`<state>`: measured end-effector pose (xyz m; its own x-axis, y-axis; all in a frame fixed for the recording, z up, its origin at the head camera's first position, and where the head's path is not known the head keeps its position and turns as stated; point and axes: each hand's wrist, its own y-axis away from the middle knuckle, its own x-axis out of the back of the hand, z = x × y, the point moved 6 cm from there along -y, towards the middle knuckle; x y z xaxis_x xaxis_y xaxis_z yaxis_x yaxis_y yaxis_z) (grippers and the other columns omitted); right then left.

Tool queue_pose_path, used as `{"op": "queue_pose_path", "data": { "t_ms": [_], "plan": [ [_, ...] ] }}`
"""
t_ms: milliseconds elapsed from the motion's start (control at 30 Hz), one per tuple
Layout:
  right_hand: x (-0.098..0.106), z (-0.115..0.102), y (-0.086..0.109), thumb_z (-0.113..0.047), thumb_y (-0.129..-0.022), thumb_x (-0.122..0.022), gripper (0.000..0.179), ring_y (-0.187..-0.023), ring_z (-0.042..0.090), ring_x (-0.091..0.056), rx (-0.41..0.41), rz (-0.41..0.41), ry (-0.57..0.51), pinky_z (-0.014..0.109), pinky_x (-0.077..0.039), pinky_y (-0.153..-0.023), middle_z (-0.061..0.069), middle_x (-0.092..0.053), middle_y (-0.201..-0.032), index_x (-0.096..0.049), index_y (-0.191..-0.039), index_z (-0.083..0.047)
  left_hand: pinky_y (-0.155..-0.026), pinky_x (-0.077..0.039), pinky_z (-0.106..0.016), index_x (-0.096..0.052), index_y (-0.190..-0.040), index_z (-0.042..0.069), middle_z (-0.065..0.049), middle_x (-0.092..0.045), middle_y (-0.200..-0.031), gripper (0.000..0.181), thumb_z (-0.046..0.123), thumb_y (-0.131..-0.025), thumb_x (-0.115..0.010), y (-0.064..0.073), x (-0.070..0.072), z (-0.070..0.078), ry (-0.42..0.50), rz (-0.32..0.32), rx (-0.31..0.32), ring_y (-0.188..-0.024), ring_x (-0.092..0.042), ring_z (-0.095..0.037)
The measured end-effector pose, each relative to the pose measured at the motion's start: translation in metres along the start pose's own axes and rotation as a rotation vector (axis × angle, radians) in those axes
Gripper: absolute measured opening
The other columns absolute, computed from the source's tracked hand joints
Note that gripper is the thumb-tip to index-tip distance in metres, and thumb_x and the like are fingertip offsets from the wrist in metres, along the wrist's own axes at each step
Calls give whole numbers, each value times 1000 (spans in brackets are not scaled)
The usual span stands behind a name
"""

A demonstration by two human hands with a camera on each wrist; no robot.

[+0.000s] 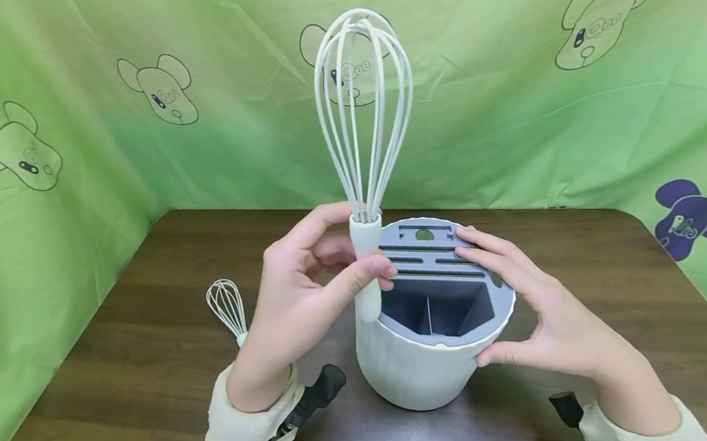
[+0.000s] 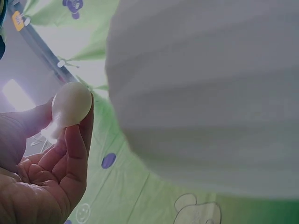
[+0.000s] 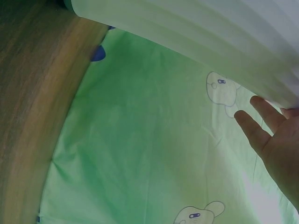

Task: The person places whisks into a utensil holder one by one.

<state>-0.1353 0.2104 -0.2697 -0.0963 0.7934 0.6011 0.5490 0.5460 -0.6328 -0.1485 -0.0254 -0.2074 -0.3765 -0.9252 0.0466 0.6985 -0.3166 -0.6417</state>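
In the head view my left hand (image 1: 299,287) holds a white whisk (image 1: 367,247) upright by its handle, thumb in front and fingers behind. Its wire loops point up, and the handle's lower end is beside the near left rim of a round white utensil holder (image 1: 415,375). The left wrist view shows the handle's rounded end (image 2: 72,103) pinched in the fingers. My right hand (image 1: 541,309) grips the holder's right side, thumb on the outer wall and fingertips on the top rim. The holder's grey top (image 1: 436,242) has slots and a larger divided opening in front.
A smaller white whisk (image 1: 226,307) lies on the brown wooden table (image 1: 154,374), partly hidden behind my left wrist. Green printed cloth (image 1: 248,152) surrounds the table at the back and sides. Black wrist devices (image 1: 317,393) show at both cuffs.
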Motion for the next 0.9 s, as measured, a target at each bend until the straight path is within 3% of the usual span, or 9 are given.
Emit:
{"op": "queue_pose_path", "data": {
  "t_ms": [267, 533, 900],
  "plan": [
    [0, -1, 0, -47, -69, -87, 101, -146, 22, -35, -5, -2, -2, 19, -28, -117, 29, -35, -153, -45, -140, 12, -66, -62, -40, -55, -121, -9, -27, -70, -84, 40, -16, -84, -68, -7, -17, -4, 81, -48, -33, -69, -73, -24],
    [-1, -1, 0, -47, -69, -87, 101, -146, 22, -35, -7, -5, -5, 19, -28, -117, 29, -35, -153, -45, -140, 11, -64, -61, -38, -54, -120, -9, -26, -71, -82, 40, -16, -83, -68, -11, -30, -8, 83, -67, -44, -69, -73, -23],
    [0, 0, -2, -47, -70, -87, 101, -145, 21, -36, 23, -1, -4, 20, -28, -117, 28, -36, -153, -44, -139, 13, -68, -61, -33, -54, -120, -8, -24, -72, -83, 37, -11, -86, -69, -12, -46, -15, 66, -145, -31, -74, -74, -19]
  ]
}}
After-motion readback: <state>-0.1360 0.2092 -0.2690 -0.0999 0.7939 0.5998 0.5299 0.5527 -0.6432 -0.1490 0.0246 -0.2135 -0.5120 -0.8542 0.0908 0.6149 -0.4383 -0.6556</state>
